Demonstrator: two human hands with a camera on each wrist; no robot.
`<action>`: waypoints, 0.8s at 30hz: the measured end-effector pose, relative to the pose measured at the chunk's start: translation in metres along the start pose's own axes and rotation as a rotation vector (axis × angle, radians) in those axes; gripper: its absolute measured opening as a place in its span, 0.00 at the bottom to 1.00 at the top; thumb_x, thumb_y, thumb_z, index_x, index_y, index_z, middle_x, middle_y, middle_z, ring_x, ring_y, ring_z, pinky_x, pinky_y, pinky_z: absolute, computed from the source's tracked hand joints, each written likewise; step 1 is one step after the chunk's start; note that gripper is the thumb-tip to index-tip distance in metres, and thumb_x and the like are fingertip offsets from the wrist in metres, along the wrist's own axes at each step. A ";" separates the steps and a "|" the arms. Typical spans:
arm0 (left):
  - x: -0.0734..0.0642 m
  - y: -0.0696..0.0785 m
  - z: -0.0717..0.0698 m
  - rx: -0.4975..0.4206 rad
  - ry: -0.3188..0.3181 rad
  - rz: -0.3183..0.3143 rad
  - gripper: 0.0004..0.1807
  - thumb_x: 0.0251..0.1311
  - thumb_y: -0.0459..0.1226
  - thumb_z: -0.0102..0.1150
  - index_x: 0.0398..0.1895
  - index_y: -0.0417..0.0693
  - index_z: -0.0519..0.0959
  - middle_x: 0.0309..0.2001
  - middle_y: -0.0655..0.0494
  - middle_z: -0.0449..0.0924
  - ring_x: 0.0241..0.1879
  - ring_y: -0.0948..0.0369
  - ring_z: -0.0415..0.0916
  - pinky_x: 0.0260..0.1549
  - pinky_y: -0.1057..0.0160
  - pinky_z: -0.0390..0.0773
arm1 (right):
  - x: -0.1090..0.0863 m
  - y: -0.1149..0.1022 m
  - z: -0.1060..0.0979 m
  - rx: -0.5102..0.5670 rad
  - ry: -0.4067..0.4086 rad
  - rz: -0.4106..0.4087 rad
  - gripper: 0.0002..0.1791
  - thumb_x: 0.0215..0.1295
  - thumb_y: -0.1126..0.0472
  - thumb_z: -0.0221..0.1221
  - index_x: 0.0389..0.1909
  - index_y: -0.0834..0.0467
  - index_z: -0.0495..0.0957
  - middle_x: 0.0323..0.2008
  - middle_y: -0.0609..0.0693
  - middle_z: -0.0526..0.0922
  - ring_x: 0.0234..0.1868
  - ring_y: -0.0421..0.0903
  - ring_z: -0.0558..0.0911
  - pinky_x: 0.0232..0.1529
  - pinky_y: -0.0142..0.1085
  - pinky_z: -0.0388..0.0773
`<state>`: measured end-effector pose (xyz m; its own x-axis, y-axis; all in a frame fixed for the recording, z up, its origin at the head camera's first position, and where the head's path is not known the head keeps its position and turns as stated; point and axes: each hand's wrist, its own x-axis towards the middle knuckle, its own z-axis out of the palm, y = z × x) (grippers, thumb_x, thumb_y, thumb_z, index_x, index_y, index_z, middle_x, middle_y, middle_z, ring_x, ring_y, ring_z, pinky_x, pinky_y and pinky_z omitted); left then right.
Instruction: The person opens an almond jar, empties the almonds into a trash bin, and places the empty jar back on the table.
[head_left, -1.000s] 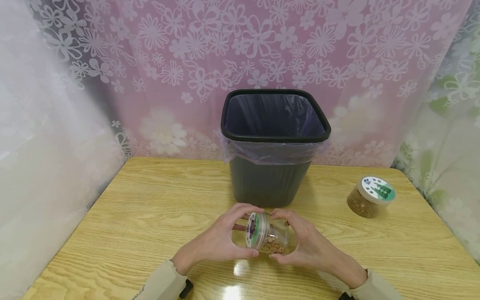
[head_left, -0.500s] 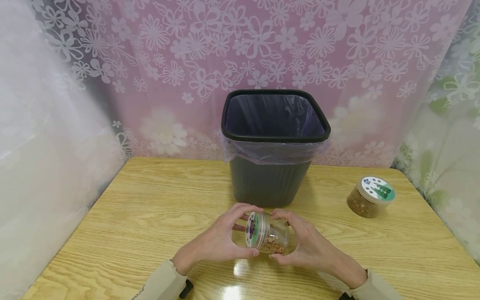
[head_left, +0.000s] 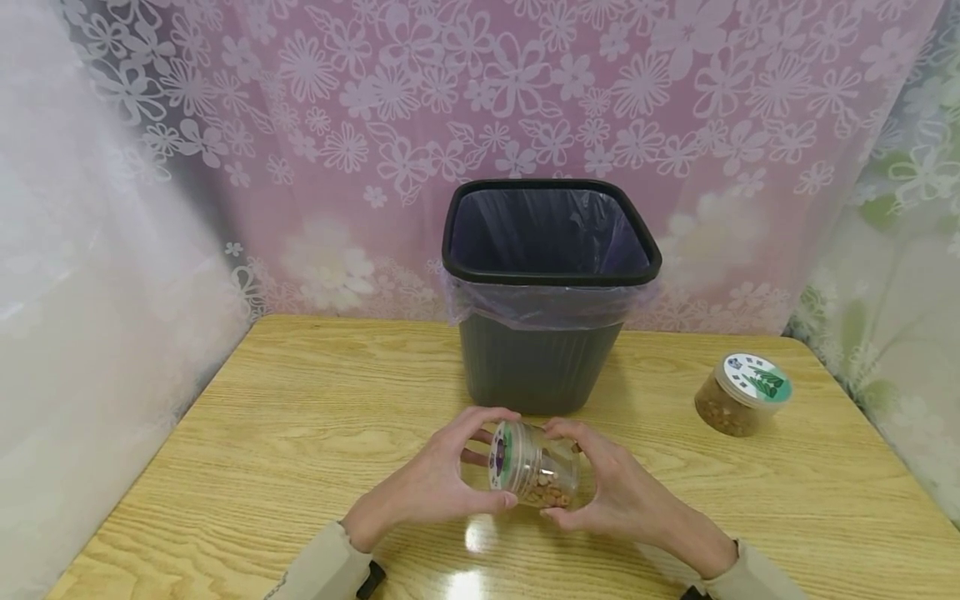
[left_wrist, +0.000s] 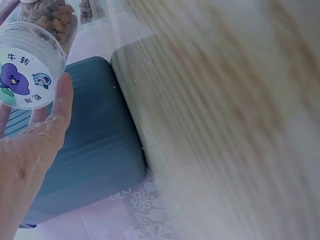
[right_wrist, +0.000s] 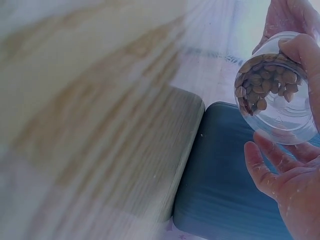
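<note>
A clear plastic jar [head_left: 551,479] lies on its side between my hands, small brown nut-like pieces pooled along its lower side. Its lid [left_wrist: 47,82], with a white and green label and a purple cartoon figure, faces left. My left hand [head_left: 431,483] grips the lid end, thumb at the front and fingers behind. On the base end, my right hand [head_left: 633,487] holds the jar the same way. The right wrist view shows the jar's round bottom [right_wrist: 280,112] with the pieces behind it. Whether the jar touches the table cannot be told.
Just behind the hands stands a dark bin [head_left: 536,358] lined with a thin purple bag [head_left: 540,304]. To the right, a second lidded jar [head_left: 738,396] of brown pieces sits on the wooden table [head_left: 315,400]. A floral curtain [head_left: 337,150] hangs behind.
The lid end of the jar has shifted slightly left and its label has turned a little away. The left fingers moved slightly with it; the right hand has hardly moved.
</note>
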<state>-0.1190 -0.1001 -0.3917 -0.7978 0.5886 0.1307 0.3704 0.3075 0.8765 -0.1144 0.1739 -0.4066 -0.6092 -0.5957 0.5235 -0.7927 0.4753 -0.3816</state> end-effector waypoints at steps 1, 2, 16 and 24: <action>0.000 0.000 0.000 -0.003 0.002 -0.006 0.45 0.54 0.46 0.77 0.74 0.75 0.62 0.66 0.69 0.67 0.60 0.59 0.71 0.57 0.62 0.81 | 0.000 0.000 0.000 0.001 -0.002 0.001 0.48 0.42 0.52 0.82 0.65 0.56 0.68 0.60 0.50 0.79 0.53 0.47 0.84 0.48 0.41 0.86; 0.000 0.000 -0.001 -0.006 0.002 -0.008 0.46 0.54 0.46 0.77 0.73 0.76 0.62 0.66 0.69 0.67 0.60 0.59 0.72 0.58 0.61 0.81 | 0.000 0.000 0.000 0.000 -0.003 0.002 0.48 0.43 0.52 0.82 0.65 0.56 0.68 0.60 0.50 0.79 0.54 0.47 0.84 0.48 0.42 0.86; -0.004 -0.002 -0.005 -0.016 0.004 -0.073 0.46 0.54 0.47 0.76 0.73 0.74 0.60 0.72 0.69 0.62 0.63 0.59 0.73 0.61 0.57 0.80 | 0.000 0.001 -0.005 -0.018 0.019 0.004 0.50 0.40 0.54 0.82 0.65 0.57 0.68 0.59 0.50 0.79 0.53 0.46 0.84 0.48 0.42 0.86; -0.007 -0.005 -0.008 -0.028 -0.007 -0.109 0.47 0.55 0.46 0.75 0.75 0.66 0.59 0.72 0.66 0.61 0.64 0.56 0.73 0.60 0.54 0.81 | -0.001 0.003 -0.009 -0.034 0.050 0.016 0.50 0.42 0.52 0.82 0.66 0.58 0.67 0.60 0.51 0.79 0.54 0.45 0.82 0.47 0.42 0.84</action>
<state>-0.1196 -0.1119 -0.3934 -0.8292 0.5581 0.0305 0.2678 0.3488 0.8981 -0.1157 0.1818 -0.4016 -0.6190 -0.5555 0.5552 -0.7814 0.5065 -0.3645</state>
